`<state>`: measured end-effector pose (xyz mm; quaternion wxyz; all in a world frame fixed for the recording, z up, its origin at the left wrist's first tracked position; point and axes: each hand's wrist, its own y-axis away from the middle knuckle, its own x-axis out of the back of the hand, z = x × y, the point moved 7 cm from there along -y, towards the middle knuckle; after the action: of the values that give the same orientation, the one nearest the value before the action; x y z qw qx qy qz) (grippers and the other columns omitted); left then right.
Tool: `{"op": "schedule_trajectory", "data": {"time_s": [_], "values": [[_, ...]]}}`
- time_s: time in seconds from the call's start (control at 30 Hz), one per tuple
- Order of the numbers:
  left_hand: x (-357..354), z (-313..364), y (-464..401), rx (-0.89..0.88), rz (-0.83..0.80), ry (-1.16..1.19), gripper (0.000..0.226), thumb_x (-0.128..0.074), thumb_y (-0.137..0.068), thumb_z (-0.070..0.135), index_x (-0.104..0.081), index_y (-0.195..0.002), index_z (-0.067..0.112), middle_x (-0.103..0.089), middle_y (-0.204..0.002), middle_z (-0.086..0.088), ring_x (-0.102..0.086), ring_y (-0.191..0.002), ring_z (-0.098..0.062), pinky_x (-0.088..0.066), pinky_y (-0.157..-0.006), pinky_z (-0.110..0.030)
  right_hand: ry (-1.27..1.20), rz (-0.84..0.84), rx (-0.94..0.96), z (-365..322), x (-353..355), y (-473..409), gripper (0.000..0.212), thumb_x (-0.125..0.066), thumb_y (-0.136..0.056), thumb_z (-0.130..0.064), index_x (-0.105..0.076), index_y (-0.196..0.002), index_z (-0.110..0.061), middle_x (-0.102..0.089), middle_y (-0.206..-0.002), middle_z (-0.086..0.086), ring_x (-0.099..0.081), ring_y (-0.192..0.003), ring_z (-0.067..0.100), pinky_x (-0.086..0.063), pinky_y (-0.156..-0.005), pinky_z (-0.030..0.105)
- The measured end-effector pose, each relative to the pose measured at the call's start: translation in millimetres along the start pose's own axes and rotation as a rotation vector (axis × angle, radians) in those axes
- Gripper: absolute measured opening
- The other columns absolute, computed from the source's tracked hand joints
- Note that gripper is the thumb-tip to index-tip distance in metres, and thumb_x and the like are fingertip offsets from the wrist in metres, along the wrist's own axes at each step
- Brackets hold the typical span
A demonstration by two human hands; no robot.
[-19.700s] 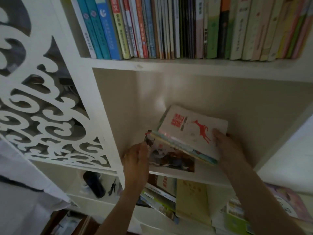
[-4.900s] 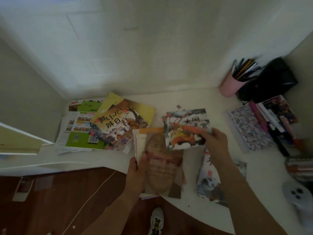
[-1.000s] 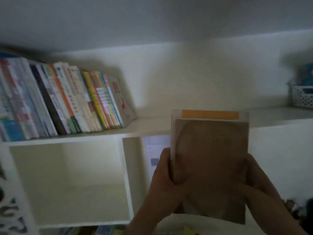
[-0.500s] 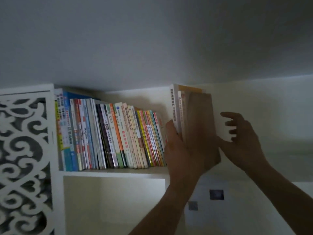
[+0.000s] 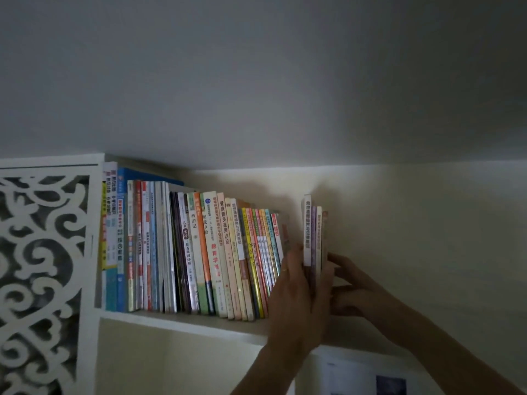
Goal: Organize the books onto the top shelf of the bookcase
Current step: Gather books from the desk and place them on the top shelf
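Observation:
A small stack of books (image 5: 313, 235) stands upright on the top shelf (image 5: 182, 320) of the white bookcase, spines toward me. My left hand (image 5: 296, 297) grips the stack from its left side. My right hand (image 5: 350, 289) presses against its right side with fingers spread. A narrow gap separates the stack from a long row of books (image 5: 194, 252), which fills the shelf to the left and leans slightly at its right end.
A white carved lattice panel (image 5: 40, 275) forms the bookcase's left side. The ceiling hangs close above the books. Bare shelf and wall extend to the right of my hands. Below the shelf are a compartment (image 5: 176, 366) and a paper with dark squares (image 5: 368, 377).
The stack has gone from held in the air to standing on the top shelf. My right hand has closed in against its right side, and the view has shifted right.

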<state>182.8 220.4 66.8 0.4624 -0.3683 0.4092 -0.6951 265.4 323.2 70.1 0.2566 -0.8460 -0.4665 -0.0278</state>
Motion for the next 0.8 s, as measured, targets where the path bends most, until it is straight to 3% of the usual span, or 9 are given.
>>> {"op": "schedule_trajectory", "data": {"time_s": [0.1, 0.17, 0.23, 0.37, 0.5, 0.63, 0.8], "values": [[7.5, -3.8, -1.0, -0.049, -0.045, -0.008, 0.044, -0.04, -0.107, 0.053, -0.036, -0.148, 0.036, -0.064, -0.119, 0.019, -0.063, -0.102, 0.007, -0.056, -0.083, -0.015, 0.012, -0.023, 0.03, 1.5, -0.3, 0.8, 0.087, -0.085, -0.066, -0.01, -0.051, -0.141, -0.04, -0.063, -0.133, -0.012, -0.071, -0.107, 0.019, -0.061, -0.079, 0.035], [9.5, -6.4, 3.3, -0.052, -0.05, 0.007, 0.036, -0.04, -0.108, 0.05, -0.036, -0.144, 0.046, -0.063, -0.112, 0.026, -0.063, -0.102, 0.011, -0.051, -0.083, -0.006, -0.004, -0.011, 0.045, 6.3, 2.2, 1.0, 0.083, -0.089, -0.07, -0.01, -0.053, -0.138, -0.041, -0.066, -0.128, -0.008, -0.071, -0.107, 0.015, -0.061, -0.076, 0.031], [8.3, -9.8, 6.8, -0.043, -0.06, 0.019, 0.032, -0.034, -0.108, 0.054, -0.034, -0.14, 0.054, -0.064, -0.107, 0.027, -0.065, -0.1, 0.009, -0.053, -0.083, -0.01, 0.022, 0.009, 0.054, 9.9, 4.5, 1.0, 0.084, -0.09, -0.069, -0.015, -0.052, -0.138, -0.044, -0.066, -0.125, -0.004, -0.07, -0.106, 0.012, -0.061, -0.077, 0.031], [6.8, -15.4, 6.8, -0.016, -0.08, 0.052, 0.05, -0.027, -0.106, 0.058, -0.044, -0.146, 0.034, -0.07, -0.108, 0.018, -0.068, -0.096, 0.006, -0.057, -0.082, -0.016, 0.176, 0.139, 0.094, 13.6, 10.0, -3.9, 0.082, -0.093, -0.066, -0.034, -0.051, -0.133, -0.054, -0.065, -0.118, -0.001, -0.07, -0.102, 0.009, -0.062, -0.082, 0.04], [9.0, -13.9, 6.4, -0.03, -0.082, 0.061, 0.044, -0.032, -0.107, 0.049, -0.05, -0.141, 0.028, -0.071, -0.101, 0.019, -0.069, -0.089, 0.007, -0.057, -0.076, -0.013, 0.25, 0.199, 0.145, 16.3, 11.1, -6.3, 0.085, -0.089, -0.061, -0.054, -0.045, -0.133, -0.06, -0.067, -0.113, -0.008, -0.07, -0.1, 0.007, -0.063, -0.079, 0.036], [7.7, -21.1, 5.2, -0.003, -0.072, 0.025, 0.027, -0.048, -0.104, 0.033, -0.049, -0.13, 0.026, -0.069, -0.094, 0.017, -0.068, -0.084, 0.007, -0.055, -0.072, -0.009, 0.47, 0.193, 0.192, 11.3, 1.7, -3.7, 0.093, -0.086, -0.07, -0.049, -0.027, -0.141, -0.057, -0.062, -0.117, -0.018, -0.063, -0.101, -0.009, -0.056, -0.072, 0.016], [4.8, -16.1, 7.9, -0.056, -0.092, -0.112, 0.022, -0.042, -0.108, 0.039, -0.038, -0.129, 0.034, -0.065, -0.091, 0.017, -0.066, -0.068, 0.002, -0.055, -0.06, -0.011, 0.564, 0.174, 0.233, 14.4, -1.2, -0.3, 0.071, -0.067, -0.086, -0.05, -0.023, -0.142, -0.052, -0.062, -0.124, -0.023, -0.065, -0.106, -0.004, -0.056, -0.093, 0.02]]}}
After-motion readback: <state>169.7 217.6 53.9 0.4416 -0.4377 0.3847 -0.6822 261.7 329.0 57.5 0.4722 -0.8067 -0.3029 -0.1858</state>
